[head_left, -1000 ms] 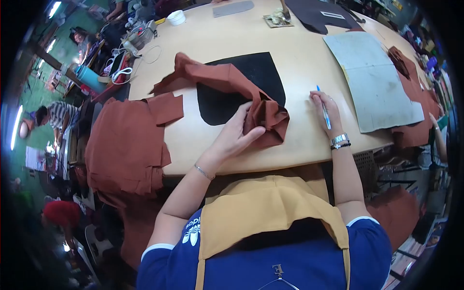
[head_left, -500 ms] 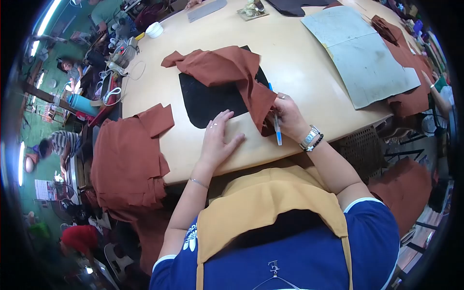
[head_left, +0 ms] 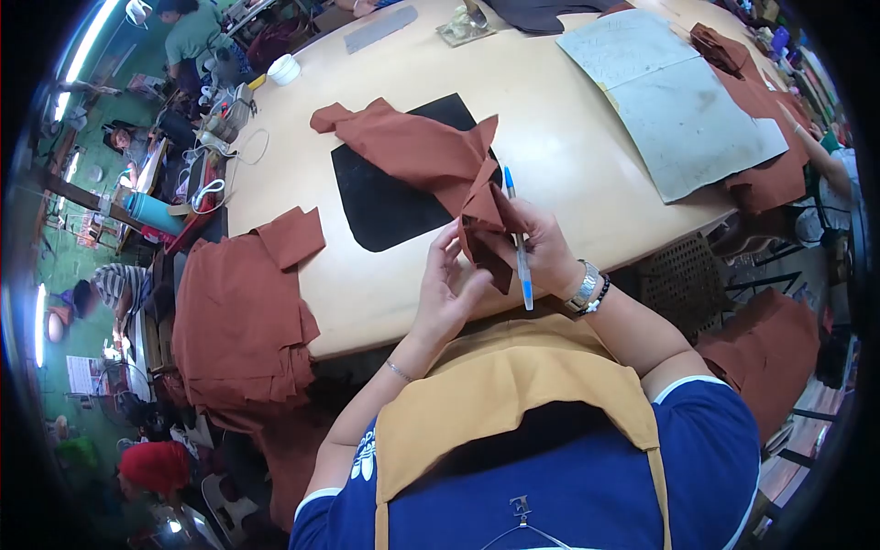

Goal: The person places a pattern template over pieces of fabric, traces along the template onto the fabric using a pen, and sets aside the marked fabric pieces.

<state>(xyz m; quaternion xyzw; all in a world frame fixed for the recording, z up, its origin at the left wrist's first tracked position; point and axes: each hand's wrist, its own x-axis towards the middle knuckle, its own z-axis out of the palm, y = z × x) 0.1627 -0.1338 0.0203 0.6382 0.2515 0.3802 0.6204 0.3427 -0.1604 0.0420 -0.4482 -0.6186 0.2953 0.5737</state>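
Observation:
A reddish-brown fabric piece [head_left: 412,151] lies bunched across a black panel [head_left: 376,202] with rounded corners, and its near end is lifted off the table. My right hand [head_left: 545,252] is closed on that lifted end. A clear pen with blue ends [head_left: 523,270] is also in this hand, pointing up between the fingers. Beside the lifted end is my left hand [head_left: 447,291], curled, its thumb apart from the fingers and its fingertips at the fabric's edge. Folds hide part of the right fingers.
Stacked reddish-brown fabric [head_left: 243,316] hangs over the table's left edge. A large grey-green sheet [head_left: 674,110] lies at right, over more brown fabric. A white roll [head_left: 284,70], a grey strip [head_left: 380,29] and a cable [head_left: 261,147] are farther back. Other people sit around.
My left hand has left the black panel and moved right to the fabric's edge. My right hand has drawn the fabric's near end towards me, uncovering more of the panel's far side.

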